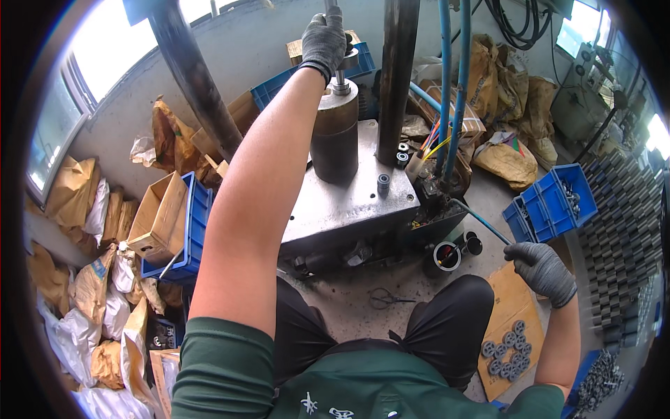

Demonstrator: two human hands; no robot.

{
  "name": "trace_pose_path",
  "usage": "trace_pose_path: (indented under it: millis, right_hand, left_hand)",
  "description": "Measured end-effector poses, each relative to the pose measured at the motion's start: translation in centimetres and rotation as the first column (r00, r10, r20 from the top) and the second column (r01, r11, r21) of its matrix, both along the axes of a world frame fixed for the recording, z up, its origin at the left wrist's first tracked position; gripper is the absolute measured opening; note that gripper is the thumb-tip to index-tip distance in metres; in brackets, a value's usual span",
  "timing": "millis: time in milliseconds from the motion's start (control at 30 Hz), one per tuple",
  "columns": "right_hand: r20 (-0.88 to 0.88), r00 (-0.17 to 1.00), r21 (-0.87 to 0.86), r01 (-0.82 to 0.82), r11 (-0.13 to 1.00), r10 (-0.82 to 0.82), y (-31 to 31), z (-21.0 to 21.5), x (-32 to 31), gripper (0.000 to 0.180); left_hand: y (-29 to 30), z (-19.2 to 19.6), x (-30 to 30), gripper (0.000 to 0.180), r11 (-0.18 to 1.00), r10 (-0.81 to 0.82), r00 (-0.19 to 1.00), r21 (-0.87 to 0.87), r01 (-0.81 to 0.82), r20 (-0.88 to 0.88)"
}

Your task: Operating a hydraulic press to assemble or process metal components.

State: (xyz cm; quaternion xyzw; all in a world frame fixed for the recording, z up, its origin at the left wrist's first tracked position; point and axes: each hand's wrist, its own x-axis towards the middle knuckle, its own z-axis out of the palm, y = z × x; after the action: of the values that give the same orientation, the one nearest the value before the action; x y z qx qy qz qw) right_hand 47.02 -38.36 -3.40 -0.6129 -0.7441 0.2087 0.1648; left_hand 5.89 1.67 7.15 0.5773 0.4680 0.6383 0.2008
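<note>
My left hand [323,35], in a grey glove, reaches up and away from me and is closed over the top of a thin steel spindle with a metal ring [347,60] on it. The spindle rises from a dark cylinder [333,136] standing on the press's grey steel plate [349,202]. A small dark bushing [383,183] stands on the plate to the right of the cylinder. My gloved right hand [541,269] is low on the right beside a blue crate [555,202], its fingers curled on the end of a thin blue tube [485,223].
Two dark columns [398,77] and blue hoses [453,84] rise behind the plate. Scissors [387,299] lie on the floor between my knees. Several grey toothed rings sit on cardboard [508,347]. A blue crate holding a cardboard box [188,230] and paper sacks are on the left.
</note>
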Motion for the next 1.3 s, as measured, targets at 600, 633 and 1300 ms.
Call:
trace_pose_path:
  millis: [600, 633, 1300]
  right_hand:
    - [0.202, 0.845, 0.751, 0.19, 0.632, -0.494, 20.1, 9.3, -0.5, 0.042]
    - [0.218, 0.83, 0.721, 0.218, 0.658, -0.513, 20.1, 9.5, -0.6, 0.052]
    - [0.046, 0.98, 0.796, 0.083, 0.6, -0.196, 7.1, 3.5, -1.0, 0.02]
  left_hand:
    - [-3.0, 1.1, 0.5, 0.059, 0.998, -0.057, 0.994, -0.005, 0.058, 0.09]
    - [-3.3, 1.0, 0.5, 0.041, 0.99, -0.137, 0.977, 0.051, 0.13, 0.162]
    - [-26.6, -28.5, -2.8, 0.054, 0.434, 0.133, 0.179, -0.22, 0.874, 0.975]
